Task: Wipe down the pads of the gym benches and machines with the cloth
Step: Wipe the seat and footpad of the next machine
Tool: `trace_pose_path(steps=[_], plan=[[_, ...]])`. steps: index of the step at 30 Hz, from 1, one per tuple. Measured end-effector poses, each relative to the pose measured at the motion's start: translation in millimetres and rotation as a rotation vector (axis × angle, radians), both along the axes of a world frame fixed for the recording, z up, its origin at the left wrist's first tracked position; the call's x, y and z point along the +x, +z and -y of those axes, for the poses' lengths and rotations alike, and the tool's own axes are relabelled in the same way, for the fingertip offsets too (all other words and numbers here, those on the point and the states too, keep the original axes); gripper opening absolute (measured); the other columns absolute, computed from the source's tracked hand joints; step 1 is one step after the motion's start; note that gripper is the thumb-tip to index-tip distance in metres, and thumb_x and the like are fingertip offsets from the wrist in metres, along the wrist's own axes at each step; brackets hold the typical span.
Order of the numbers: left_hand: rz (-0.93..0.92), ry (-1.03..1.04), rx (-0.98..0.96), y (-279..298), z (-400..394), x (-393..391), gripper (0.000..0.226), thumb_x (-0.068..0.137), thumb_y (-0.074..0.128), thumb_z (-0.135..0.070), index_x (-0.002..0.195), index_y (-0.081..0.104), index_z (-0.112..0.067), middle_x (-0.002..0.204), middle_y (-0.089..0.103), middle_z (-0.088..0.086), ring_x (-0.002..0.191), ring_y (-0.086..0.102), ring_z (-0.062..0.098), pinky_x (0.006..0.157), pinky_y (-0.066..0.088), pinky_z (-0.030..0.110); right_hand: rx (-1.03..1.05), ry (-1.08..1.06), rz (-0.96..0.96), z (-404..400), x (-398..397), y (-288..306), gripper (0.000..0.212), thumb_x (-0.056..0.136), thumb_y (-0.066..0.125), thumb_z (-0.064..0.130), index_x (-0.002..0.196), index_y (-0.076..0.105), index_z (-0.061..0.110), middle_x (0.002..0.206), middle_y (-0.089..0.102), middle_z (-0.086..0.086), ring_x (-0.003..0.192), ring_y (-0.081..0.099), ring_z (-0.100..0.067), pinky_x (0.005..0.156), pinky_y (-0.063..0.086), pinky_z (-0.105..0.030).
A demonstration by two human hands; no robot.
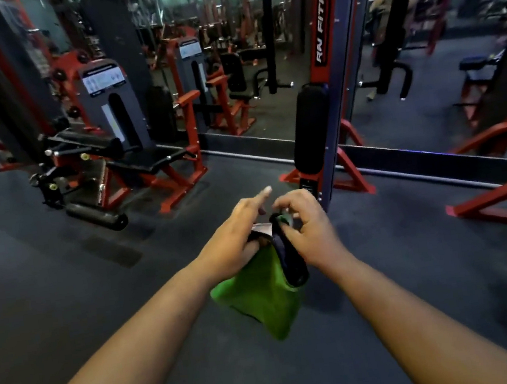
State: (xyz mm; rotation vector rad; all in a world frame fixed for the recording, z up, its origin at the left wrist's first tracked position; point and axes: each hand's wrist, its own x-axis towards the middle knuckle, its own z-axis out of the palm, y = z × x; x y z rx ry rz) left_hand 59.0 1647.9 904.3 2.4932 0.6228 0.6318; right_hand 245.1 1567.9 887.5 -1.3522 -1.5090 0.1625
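Cloth (260, 293): green with a dark edge; held in mid-air between both hands, near centre of view, above the dark floor (67, 294); hangs below the hands in a loose fold; touching no pad.
Left hand (236, 241): curled round the upper left part of the cloth; forefinger stretched forward, free of the fabric.
Right hand (306, 227): fingers bent, pinching the dark edge at the top right of the cloth.
Reason for hold: judged to be a refolding or regripping of the cloth before the next wipe; two-handed grip suits that, not wiping.
Nearest pad: upright black roller pad (309, 127) on the blue and red column, far of the hands and slightly right; well apart from the cloth.
Other pads: seated machine (131, 143) at far left, black seat, also well apart.
Wiping: not under way.
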Motion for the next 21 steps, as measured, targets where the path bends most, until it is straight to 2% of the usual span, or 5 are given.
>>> trace_pose_path(steps=[4, 7, 9, 14, 21], plan=[[-0.084, -0.100, -0.023, -13.5, -79.9, 29.5, 0.058, 0.089, 0.061, -0.006, 0.141, 0.056, -0.031, 0.120, 0.046, -0.008, 0.113, 0.051, 0.008, 0.096, 0.046, 0.029, -0.271, -0.196, -0.281, -73.7, 18.5, -19.4, 0.036, 0.074, 0.082, 0.012, 0.083, 0.049, 0.026, 0.066, 0.056, 0.007, 0.061, 0.051, -0.007, 0.069, 0.051, -0.048], [-0.122, -0.063, -0.053, -17.1, -132.7, 46.7, 0.034, 0.086, 0.060, -0.016, 0.113, 0.066, -0.035, 0.113, 0.046, -0.013, 0.109, 0.054, 0.009, 0.093, 0.049, 0.037, -0.252, -0.040, -0.349, -112.8, 36.9, -30.6, 0.026, 0.082, 0.079, 0.019, 0.088, 0.056, 0.030, 0.077, 0.066, 0.009, 0.073, 0.063, -0.011, 0.076, 0.055, -0.048], [-0.121, -0.009, 0.006, -17.3, -169.8, 52.9, 0.017, 0.085, 0.061, -0.023, 0.097, 0.062, -0.034, 0.113, 0.049, -0.013, 0.107, 0.054, 0.011, 0.092, 0.049, 0.045, -0.151, 0.057, -0.204, -128.8, 52.4, -34.2, 0.009, 0.092, 0.070, 0.030, 0.098, 0.064, 0.029, 0.091, 0.067, 0.011, 0.089, 0.065, -0.010, 0.083, 0.054, -0.039], [-0.177, 0.063, 0.184, -15.4, -254.0, 59.1, 0.018, 0.079, 0.060, -0.033, 0.096, 0.062, -0.027, 0.120, 0.059, -0.010, 0.119, 0.052, 0.018, 0.097, 0.044, 0.047, -0.320, 0.126, 0.575, -175.9, 96.0, -46.4, 0.065, 0.085, 0.050, 0.080, 0.135, 0.053, 0.039, 0.129, 0.049, 0.005, 0.123, 0.043, -0.016, 0.101, 0.035, -0.039], [-0.277, -0.034, 0.221, -13.4, -385.0, 89.4, 0.020, 0.089, 0.066, -0.037, 0.096, 0.055, -0.023, 0.092, 0.069, -0.004, 0.090, 0.066, 0.025, 0.072, 0.049, 0.042, -0.250, -0.025, 0.824, -278.7, 122.1, -31.7, 0.029, 0.092, 0.050, 0.050, 0.107, 0.068, 0.033, 0.112, 0.058, 0.004, 0.110, 0.056, -0.023, 0.085, 0.050, -0.045]])
